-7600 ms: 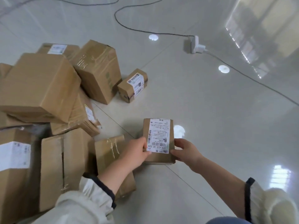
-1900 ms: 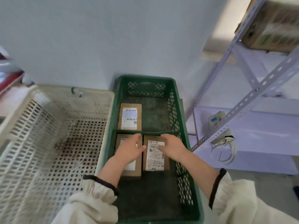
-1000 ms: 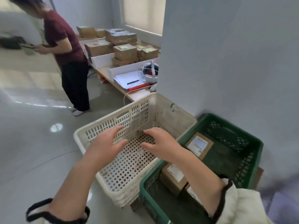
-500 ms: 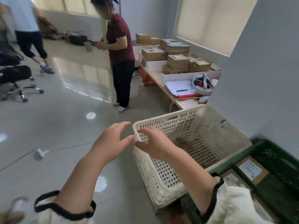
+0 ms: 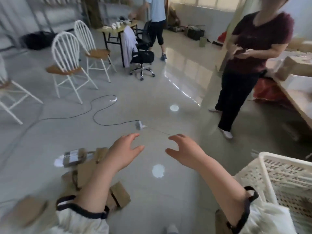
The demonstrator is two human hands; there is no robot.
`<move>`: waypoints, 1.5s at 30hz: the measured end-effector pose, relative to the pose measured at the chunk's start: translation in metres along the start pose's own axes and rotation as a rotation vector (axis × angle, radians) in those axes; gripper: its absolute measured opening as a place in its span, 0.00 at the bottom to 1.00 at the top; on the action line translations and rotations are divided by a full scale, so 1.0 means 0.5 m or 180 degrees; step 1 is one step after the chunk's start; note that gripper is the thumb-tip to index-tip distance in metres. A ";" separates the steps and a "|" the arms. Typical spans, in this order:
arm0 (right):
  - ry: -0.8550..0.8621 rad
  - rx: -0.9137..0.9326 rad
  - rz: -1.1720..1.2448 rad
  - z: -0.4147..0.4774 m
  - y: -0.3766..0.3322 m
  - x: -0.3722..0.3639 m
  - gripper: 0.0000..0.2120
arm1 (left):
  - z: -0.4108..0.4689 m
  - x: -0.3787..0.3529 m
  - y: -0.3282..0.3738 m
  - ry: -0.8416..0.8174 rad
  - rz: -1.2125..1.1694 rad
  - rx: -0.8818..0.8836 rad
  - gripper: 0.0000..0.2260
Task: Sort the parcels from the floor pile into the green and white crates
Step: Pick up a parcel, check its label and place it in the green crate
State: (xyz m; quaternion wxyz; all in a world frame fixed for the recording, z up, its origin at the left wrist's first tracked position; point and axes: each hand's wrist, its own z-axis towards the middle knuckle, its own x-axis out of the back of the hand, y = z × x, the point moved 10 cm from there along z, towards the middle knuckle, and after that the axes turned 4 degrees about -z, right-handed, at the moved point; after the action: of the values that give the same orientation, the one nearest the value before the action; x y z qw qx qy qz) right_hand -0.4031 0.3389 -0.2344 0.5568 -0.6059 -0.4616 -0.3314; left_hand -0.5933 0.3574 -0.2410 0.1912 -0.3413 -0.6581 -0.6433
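Both hands are held out over the glossy floor with nothing in them. My left hand (image 5: 124, 153) has its fingers spread, and part of the parcel pile (image 5: 81, 173) lies under its forearm. A small labelled parcel (image 5: 74, 157) lies at the pile's far edge, and another brown parcel (image 5: 119, 194) sits near my left sleeve. My right hand (image 5: 185, 149) is open too, fingers curled slightly. The white crate (image 5: 276, 173) shows at the lower right, only its corner visible. The green crate is out of view.
A black cable (image 5: 101, 114) snakes across the floor to a white adapter (image 5: 139, 124) just beyond my hands. A person in a maroon top (image 5: 244, 65) stands at the right beside a table (image 5: 297, 97). White chairs (image 5: 67, 65) and an office chair (image 5: 142, 54) stand further back, near another person (image 5: 157, 22).
The view has swung left from the crates back toward the floor pile. The parcel I held went into the green crate; both hands came away bare and now reach out over the floor.
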 end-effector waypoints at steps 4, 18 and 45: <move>-0.0561 0.0434 -0.0155 0.138 -0.099 -0.102 0.27 | -0.004 0.083 -0.169 0.0375 -0.0288 0.0675 0.24; -0.2093 0.1230 -0.0646 0.463 -0.307 -0.556 0.26 | -0.097 0.079 -0.712 0.1060 -0.0656 0.2718 0.22; -0.1629 0.0424 0.2555 0.813 -0.304 -1.651 0.22 | 0.188 -0.372 -1.719 0.2175 -0.0338 0.3077 0.26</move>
State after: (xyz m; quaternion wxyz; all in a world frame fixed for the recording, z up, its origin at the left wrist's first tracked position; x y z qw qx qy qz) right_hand -0.8821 0.5732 -0.9992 0.5468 -0.7614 -0.3337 0.0998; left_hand -1.0441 0.4637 -0.9943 0.4935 0.0443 -0.7938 -0.3527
